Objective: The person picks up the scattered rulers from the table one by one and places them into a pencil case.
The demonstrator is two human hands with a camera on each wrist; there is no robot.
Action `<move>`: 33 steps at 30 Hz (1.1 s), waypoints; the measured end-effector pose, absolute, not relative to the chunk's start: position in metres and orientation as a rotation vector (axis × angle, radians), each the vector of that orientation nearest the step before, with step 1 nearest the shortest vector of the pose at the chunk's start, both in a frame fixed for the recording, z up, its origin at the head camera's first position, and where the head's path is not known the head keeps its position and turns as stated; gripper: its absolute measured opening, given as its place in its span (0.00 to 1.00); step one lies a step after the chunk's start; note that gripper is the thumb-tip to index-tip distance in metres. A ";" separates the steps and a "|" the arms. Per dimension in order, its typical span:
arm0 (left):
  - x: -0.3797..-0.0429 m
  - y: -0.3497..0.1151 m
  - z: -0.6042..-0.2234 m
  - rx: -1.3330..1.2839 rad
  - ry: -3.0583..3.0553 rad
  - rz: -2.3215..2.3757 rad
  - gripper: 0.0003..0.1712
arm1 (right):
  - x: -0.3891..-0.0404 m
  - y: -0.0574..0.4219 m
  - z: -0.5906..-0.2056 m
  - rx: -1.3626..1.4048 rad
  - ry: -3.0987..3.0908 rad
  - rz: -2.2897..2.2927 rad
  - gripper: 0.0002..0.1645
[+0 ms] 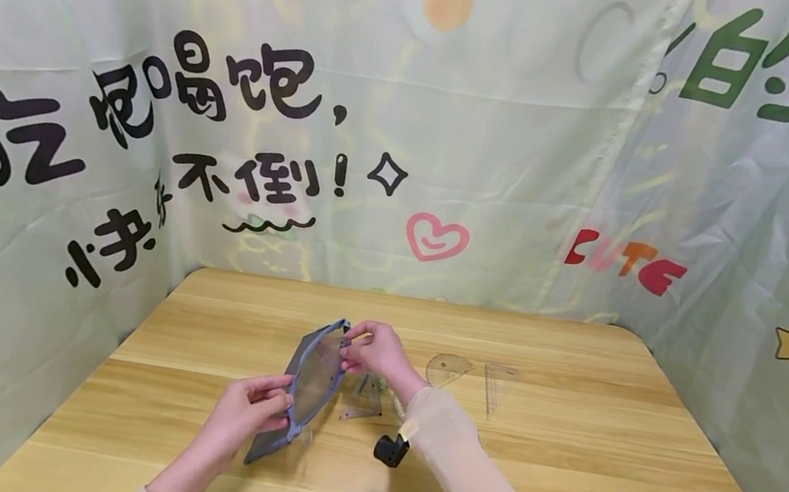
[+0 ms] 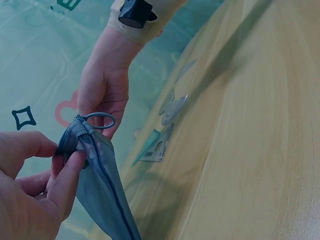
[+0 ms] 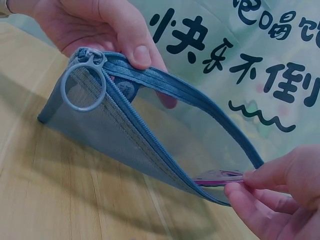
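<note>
A blue-grey mesh zipper pouch (image 1: pixel 319 378) is held up above the table with its zipper undone and its mouth spread. My left hand (image 1: pixel 249 406) pinches the rim near the end with the ring-shaped zipper pull (image 3: pixel 84 87). At the other end of the mouth, my right hand (image 3: pixel 280 195) pinches a thin flat piece with a pink-purple edge (image 3: pixel 217 178), which lies partly inside the pouch. Its exact kind is unclear. Beneath and beside the right hand, a clear set square (image 1: pixel 365 402) lies on the wood.
Farther right on the wooden table (image 1: pixel 560 471) lie a clear protractor (image 1: pixel 449 369) and another clear set square (image 1: pixel 493 390). A small black camera (image 1: pixel 391 450) is strapped at the right wrist. Printed cloth (image 1: pixel 511 170) hangs around the back and sides.
</note>
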State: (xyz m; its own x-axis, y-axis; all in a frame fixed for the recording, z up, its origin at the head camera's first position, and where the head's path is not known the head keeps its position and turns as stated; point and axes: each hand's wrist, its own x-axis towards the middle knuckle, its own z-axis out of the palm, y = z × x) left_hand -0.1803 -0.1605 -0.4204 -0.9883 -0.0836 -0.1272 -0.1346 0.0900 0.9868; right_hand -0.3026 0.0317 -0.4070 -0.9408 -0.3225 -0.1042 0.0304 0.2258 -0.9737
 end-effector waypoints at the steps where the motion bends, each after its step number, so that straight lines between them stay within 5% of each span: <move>1: -0.180 -0.160 -0.420 -0.232 2.291 2.081 0.24 | -0.303 0.031 -0.407 -0.275 2.215 -1.776 0.17; 33: -0.181 -0.164 -0.423 -0.255 2.253 2.131 0.24 | -0.297 0.044 -0.412 -0.328 2.435 -1.625 0.21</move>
